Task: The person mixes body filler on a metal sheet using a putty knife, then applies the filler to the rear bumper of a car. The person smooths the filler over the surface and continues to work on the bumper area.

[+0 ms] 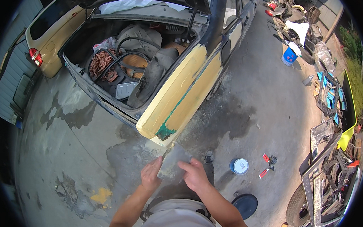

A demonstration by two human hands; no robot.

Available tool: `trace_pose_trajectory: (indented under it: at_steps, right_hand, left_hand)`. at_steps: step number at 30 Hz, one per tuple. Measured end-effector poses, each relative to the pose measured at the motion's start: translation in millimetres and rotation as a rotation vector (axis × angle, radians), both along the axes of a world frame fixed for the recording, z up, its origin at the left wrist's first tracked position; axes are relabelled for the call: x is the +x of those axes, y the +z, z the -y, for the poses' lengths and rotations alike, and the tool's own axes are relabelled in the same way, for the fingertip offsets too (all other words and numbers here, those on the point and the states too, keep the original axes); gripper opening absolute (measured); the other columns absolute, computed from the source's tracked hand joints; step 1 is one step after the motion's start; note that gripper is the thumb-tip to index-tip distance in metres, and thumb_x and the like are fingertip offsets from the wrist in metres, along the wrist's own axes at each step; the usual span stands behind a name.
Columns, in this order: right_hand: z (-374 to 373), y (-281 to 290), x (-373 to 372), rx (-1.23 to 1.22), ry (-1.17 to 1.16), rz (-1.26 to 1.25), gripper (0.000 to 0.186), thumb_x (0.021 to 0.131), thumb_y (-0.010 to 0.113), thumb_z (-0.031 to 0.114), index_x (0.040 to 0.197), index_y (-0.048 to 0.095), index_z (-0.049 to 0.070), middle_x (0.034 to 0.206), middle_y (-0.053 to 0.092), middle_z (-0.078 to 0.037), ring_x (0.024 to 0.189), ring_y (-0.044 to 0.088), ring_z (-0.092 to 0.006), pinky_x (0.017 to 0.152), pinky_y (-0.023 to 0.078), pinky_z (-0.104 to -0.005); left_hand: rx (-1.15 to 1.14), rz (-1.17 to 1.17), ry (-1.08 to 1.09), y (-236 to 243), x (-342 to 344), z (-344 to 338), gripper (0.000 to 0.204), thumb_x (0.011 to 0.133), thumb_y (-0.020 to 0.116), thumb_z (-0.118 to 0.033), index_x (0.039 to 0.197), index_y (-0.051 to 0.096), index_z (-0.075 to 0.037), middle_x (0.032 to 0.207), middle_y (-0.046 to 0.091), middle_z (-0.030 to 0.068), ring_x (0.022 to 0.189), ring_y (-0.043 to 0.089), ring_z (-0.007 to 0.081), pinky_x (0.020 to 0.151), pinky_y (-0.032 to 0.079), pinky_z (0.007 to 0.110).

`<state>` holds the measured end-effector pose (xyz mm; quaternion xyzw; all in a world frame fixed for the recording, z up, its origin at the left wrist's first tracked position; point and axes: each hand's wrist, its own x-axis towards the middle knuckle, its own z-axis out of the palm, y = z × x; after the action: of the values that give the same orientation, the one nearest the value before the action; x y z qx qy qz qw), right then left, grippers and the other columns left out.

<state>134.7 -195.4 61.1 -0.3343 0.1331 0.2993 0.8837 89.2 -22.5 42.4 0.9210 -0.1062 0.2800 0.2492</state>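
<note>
My left hand (151,175) grips the left edge of a thin grey flat plate (172,160), which has pale yellow smears along that edge; whether a second flat tool lies there I cannot tell. My right hand (194,176) is closed on the plate's right side, thumb on top. The plate is held just below the rear corner of a car's panel (192,85), coated in pale yellow filler with a green streak; whether it touches the panel is unclear. The open trunk (127,101) holds coiled rope, black hoses and grey mats.
A beige vehicle (44,38) stands behind at left. On the concrete at right lie a tin (239,165), small red tubes (263,173) and a dark round lid (245,205). Car parts (325,150), a tyre (297,206) and a blue bucket (288,57) line the right edge.
</note>
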Motion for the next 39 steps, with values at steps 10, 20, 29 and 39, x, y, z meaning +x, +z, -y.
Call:
trace_pose_trajectory:
  at_steps: [10,20,29,39]
  right_hand:
    - [-20.9,-69.7,116.6,-1.013,-0.308,0.855,0.036,0.086,0.053,0.0,0.12,0.057,0.005,0.104,0.06,-0.012,0.092,0.058,-0.0262,0.081,0.046,-0.0353]
    - [-52.5,-101.0,145.6,-1.183,-0.432,1.18,0.043,0.08,0.053,-0.003,0.122,0.058,0.007,0.113,0.056,-0.011,0.104,0.052,-0.0289,0.088,0.043,-0.0363]
    - [-87.4,-123.1,87.0,-1.209,-0.399,1.322,0.056,0.068,0.061,0.0,0.122,0.056,0.013,0.117,0.051,-0.015,0.104,0.05,-0.0348,0.089,0.041,-0.0445]
    - [-75.4,-129.4,54.8,-1.135,-0.386,1.241,0.055,0.07,0.058,-0.004,0.123,0.055,0.01,0.115,0.052,-0.015,0.104,0.051,-0.0345,0.087,0.041,-0.0431]
  left_hand:
    - [-0.21,-0.416,0.455,-48.0,-67.4,-29.4,0.027,0.08,0.059,0.0,0.107,0.061,0.002,0.075,0.062,0.0191,0.067,0.061,0.0342,0.059,0.049,0.038]
    - [-0.324,-0.59,0.639,-62.0,-119.9,-42.2,0.029,0.083,0.057,-0.005,0.111,0.059,0.001,0.088,0.064,0.0239,0.076,0.063,0.0397,0.066,0.05,0.041]
    - [-0.31,-0.624,0.676,-60.0,-121.0,-43.9,0.031,0.086,0.056,-0.01,0.115,0.059,0.002,0.082,0.065,0.0224,0.066,0.065,0.025,0.06,0.05,0.034]
    - [-0.317,-0.644,0.684,-55.2,-117.1,-45.7,0.029,0.087,0.055,-0.011,0.113,0.059,0.002,0.084,0.066,0.021,0.07,0.065,0.0243,0.062,0.05,0.033]
